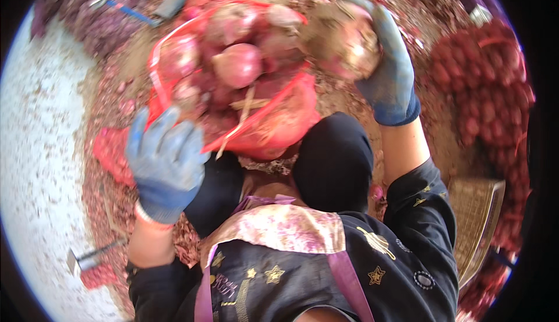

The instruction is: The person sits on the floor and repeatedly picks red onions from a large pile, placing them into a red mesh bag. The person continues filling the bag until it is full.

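Note:
A red mesh bag [284, 116] full of red onions gapes in front of my knees. One round pink-red onion [239, 65] lies near the middle of its mouth, with strips of dry stalk or straw [247, 108] below it. My left hand [167, 160], in a blue-grey work glove, is against the bag's near left rim with its fingers spread. Whether it pinches the mesh is hidden. To the right of the mouth, my right hand [388, 60], gloved alike, grips a large brownish onion [343, 42], blurred and apart from the bag.
Filled red mesh bags [484, 77] are stacked at the right, above a woven basket or crate [474, 221]. Purple mesh sacks [100, 25] lie upper left near a blue-handled tool [131, 12]. Onion skins litter the ground [109, 86]. A metal-bladed tool [85, 261] lies lower left.

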The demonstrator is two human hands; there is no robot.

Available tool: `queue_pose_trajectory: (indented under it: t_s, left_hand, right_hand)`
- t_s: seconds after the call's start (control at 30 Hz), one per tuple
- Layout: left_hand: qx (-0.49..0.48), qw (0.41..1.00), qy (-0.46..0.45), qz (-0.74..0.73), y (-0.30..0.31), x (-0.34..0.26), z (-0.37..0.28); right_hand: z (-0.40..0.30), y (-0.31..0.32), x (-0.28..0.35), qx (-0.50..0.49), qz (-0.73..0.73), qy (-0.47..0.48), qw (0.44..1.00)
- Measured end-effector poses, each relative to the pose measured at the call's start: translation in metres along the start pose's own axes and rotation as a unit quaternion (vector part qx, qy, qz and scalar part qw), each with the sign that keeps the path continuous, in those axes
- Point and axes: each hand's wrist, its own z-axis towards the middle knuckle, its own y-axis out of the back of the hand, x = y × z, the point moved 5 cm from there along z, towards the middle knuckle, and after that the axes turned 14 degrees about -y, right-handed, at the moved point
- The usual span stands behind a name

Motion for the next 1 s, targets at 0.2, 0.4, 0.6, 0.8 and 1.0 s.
queue_pose_trajectory:
  t_s: [0.2,0.4,0.6,0.8,1.0]
  left_hand:
    - [-0.081,0.994,-0.013,0.076,0.000,0.000,-0.013]
    - [-0.022,0.916,0.137,-0.377,-0.035,0.015,-0.022]
    - [0.022,0.849,0.132,-0.511,-0.060,0.027,0.019]
    - [0.153,0.794,0.229,-0.542,-0.069,0.045,0.014]
    - [0.183,0.810,0.302,-0.468,-0.063,0.047,0.011]
  right_hand:
    - [0.031,-0.144,-0.101,0.148,-0.830,0.212,0.494]
    - [-0.023,-0.113,-0.055,0.021,-0.644,0.274,0.714]
    - [-0.016,0.215,-0.035,-0.310,-0.602,0.039,0.735]
    - [0.065,0.417,-0.141,-0.218,-0.737,-0.331,0.547]
    - [0.068,0.436,-0.233,-0.363,-0.599,-0.389,0.598]
